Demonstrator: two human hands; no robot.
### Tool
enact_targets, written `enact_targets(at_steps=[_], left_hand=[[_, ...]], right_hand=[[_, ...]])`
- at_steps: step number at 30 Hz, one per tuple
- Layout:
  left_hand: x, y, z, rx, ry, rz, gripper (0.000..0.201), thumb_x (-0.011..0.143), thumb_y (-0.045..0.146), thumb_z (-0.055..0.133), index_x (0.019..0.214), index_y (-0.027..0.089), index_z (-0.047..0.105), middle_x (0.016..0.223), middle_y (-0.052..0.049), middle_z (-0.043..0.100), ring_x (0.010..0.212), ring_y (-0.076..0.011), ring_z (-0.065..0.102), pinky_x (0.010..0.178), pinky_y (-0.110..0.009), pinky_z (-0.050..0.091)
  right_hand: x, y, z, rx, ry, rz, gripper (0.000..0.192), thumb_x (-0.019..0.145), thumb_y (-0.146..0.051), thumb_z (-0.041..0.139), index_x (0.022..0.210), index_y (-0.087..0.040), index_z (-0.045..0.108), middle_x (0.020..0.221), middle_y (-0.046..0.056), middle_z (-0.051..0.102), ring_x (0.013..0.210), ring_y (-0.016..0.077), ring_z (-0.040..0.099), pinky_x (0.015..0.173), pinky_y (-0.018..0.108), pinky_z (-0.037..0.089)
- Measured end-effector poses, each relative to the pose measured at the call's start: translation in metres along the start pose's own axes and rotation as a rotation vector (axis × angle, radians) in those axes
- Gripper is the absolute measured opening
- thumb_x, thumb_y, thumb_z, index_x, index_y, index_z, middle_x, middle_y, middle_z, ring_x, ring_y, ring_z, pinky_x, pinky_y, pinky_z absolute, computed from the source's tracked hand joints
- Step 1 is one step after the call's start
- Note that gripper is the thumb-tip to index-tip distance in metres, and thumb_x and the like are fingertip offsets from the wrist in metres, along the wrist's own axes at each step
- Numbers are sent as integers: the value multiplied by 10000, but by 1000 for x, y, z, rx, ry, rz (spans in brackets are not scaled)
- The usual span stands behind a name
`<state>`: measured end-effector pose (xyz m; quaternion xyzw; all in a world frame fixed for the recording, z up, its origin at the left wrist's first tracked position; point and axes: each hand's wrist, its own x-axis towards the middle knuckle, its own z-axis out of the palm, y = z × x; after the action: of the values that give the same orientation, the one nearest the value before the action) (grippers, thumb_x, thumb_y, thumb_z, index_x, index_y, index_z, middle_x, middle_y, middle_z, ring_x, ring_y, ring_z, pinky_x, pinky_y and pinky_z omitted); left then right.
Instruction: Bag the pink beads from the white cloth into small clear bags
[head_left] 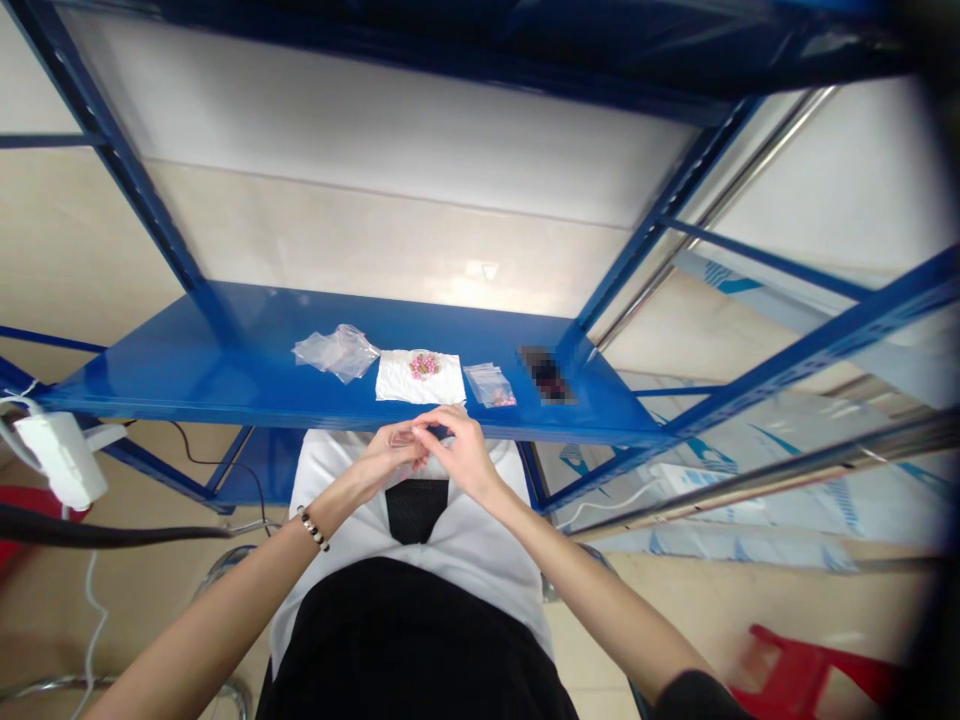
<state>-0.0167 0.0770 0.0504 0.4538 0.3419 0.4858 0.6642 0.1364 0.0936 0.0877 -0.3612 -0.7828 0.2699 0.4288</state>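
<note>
We hold a small clear bag [421,447] pinched between our left hand [391,452] and right hand [461,452], fingertips meeting just below the blue shelf [225,370] edge. The pink beads [424,365] on the white cloth [397,380] lie straight ahead, nearer our right hand.

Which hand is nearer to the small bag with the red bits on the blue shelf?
Right. The right hand sits just below the small bag, at the shelf edge. The left hand is farther off, below the white cloth.
</note>
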Motion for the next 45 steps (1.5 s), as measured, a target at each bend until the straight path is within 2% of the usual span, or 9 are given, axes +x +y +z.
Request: enact_targets(at_steps=[4, 12, 20, 23, 27, 31, 35, 40, 45], left_hand=[[1, 1, 0, -46, -20, -8, 291, 738, 332, 775, 876, 109, 649, 701, -35, 605, 600, -113, 555, 594, -246, 426], [-6, -6, 7, -285, -177, -232, 250, 777, 331, 738, 844, 102, 665, 767, -83, 666, 686, -175, 649, 682, -302, 509], [1, -12, 2, -284, -146, -373, 388, 843, 448, 646, 900, 67, 691, 826, -149, 712, 709, -223, 692, 684, -329, 543], [4, -13, 3, -240, -120, -321, 458, 846, 509, 621, 935, 67, 698, 863, -160, 724, 732, -227, 698, 721, -342, 548], [6, -14, 2, -130, -16, -213, 510, 849, 536, 603, 1029, 69, 700, 920, -171, 736, 858, -257, 706, 814, -365, 540], [7, -14, -2, 34, 71, -110, 503, 822, 555, 622, 1017, 96, 691, 883, -148, 743, 819, -261, 715, 718, -332, 554], [6, -10, -3, 89, 149, 13, 383, 816, 506, 651, 921, 138, 648, 846, -83, 732, 721, -224, 711, 616, -299, 562], [2, -6, -2, 165, 136, 37, 354, 856, 506, 591, 869, 153, 594, 774, -71, 707, 680, -243, 706, 514, -315, 569], [5, -4, -1, 191, 185, 102, 320, 861, 480, 591, 910, 164, 579, 707, -40, 674, 585, -214, 682, 445, -287, 546]], right_hand=[[-1, 7, -5, 51, 30, 27, 119, 909, -291, 585, 905, -231, 688, 916, 47, 665, 928, 202, 594, 826, 339, 459], [-18, 18, -5, 127, -55, 144, 196, 920, -346, 550, 820, -199, 633, 887, 36, 599, 813, 158, 595, 665, 266, 443], [-18, 22, 1, 194, -76, 228, 188, 949, -365, 449, 872, -212, 526, 758, -8, 542, 608, 117, 515, 560, 241, 414], [-18, 26, -1, 188, -38, 213, 193, 951, -350, 437, 854, -204, 519, 768, -8, 536, 620, 114, 494, 558, 232, 396], [-17, 30, -5, 131, 59, 183, 174, 941, -320, 461, 842, -197, 534, 810, 4, 569, 720, 135, 529, 624, 238, 397], [-18, 29, -6, 163, 124, 189, 113, 931, -292, 480, 926, -197, 541, 815, 5, 580, 730, 142, 554, 697, 258, 416], [-22, 28, -4, 213, 102, 219, 163, 919, -292, 511, 1060, -208, 513, 707, -32, 528, 670, 141, 546, 660, 254, 401], [-28, 29, -5, 272, 51, 232, 195, 921, -306, 520, 1094, -217, 503, 701, -34, 528, 679, 144, 554, 655, 257, 400], [-24, 34, -11, 299, 49, 251, 234, 920, -330, 529, 1124, -225, 484, 705, -32, 557, 645, 141, 544, 641, 263, 398]])
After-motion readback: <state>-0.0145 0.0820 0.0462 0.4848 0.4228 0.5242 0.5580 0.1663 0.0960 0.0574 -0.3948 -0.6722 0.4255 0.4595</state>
